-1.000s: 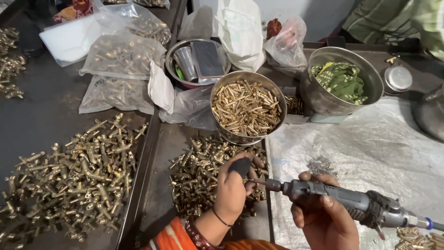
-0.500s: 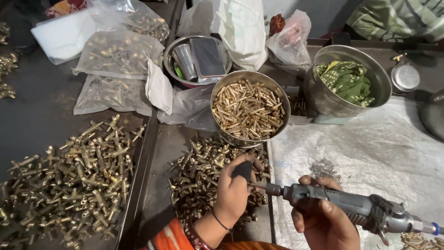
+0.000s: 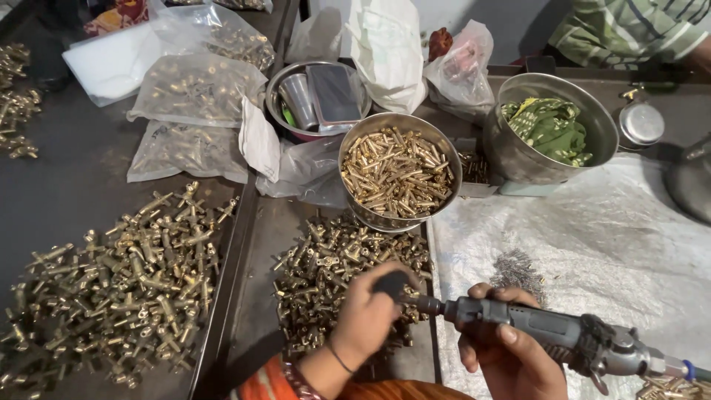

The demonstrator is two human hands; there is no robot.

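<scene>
- Near the bottom edge, right hand (image 3: pixel 511 355) wrapped tight around a grey handheld rotary tool (image 3: pixel 548 337), tip aimed left toward the other hand.
- Left hand (image 3: pixel 366 318) closed, fingers pinched on a small dark piece (image 3: pixel 391 284) held right at the tool tip; what the piece is, cannot tell, mostly hidden by the fingers.
- That piece sits just above the middle pile of brass fittings (image 3: pixel 337 274), which lies on the surface under the left hand.
- Progress, judged only: one piece under the tool, middle pile still large, so plenty looks left. Which pile is worked and which is raw cannot be told from this view.
- Counts: 2 hands of the wearer, 1 rotary tool, 1 piece in hand.
- Brass piles: 1 big left pile of T-shaped fittings (image 3: pixel 118 289), 1 middle pile, 1 small scatter at the far left edge (image 3: pixel 15 96); pieces too many to count.
- Steel bowls: 3. One full of small brass pins (image 3: pixel 400 174), one with green cloth (image 3: pixel 552 133), one holding a steel cup and a flat dark slab (image 3: pixel 318 96).
- Clear plastic bags of small parts (image 3: pixel 192 89): at least 3 at upper left; white bags (image 3: pixel 389 52) behind the bowls, about 3.
- 1 small heap of grey metal bits (image 3: pixel 518 270) on the white woven sheet (image 3: pixel 615 244) at right.
- 1 small round steel lid or tin (image 3: pixel 641 124) at far right.
- Another person's striped green sleeve (image 3: pixel 629 26) at top right, hands not in view.
</scene>
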